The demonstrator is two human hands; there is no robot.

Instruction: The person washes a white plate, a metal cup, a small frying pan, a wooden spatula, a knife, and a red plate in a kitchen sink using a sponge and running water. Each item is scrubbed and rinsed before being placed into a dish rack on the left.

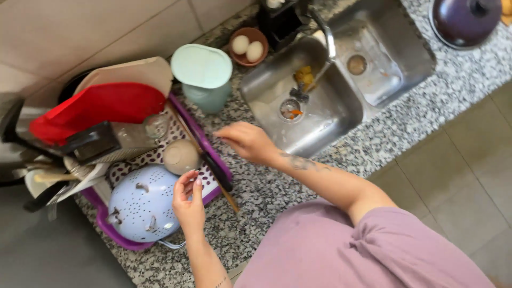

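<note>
My left hand hovers at the near edge of a purple drying tray, fingers apart and empty. It sits between an upturned lilac colander and an upturned beige cup. My right hand floats over the speckled counter by the sink's front corner. Its fingers are loosely spread and point toward the tray, and nothing shows in them. A dark-handled utensil and a wooden-handled one lie along the tray's right edge, just below that hand.
The tray also holds a red board, a beige board, a grater and a glass. A mint lidded container and a brown bowl of eggs stand behind. The double steel sink holds a yellow sponge. A purple pot sits far right.
</note>
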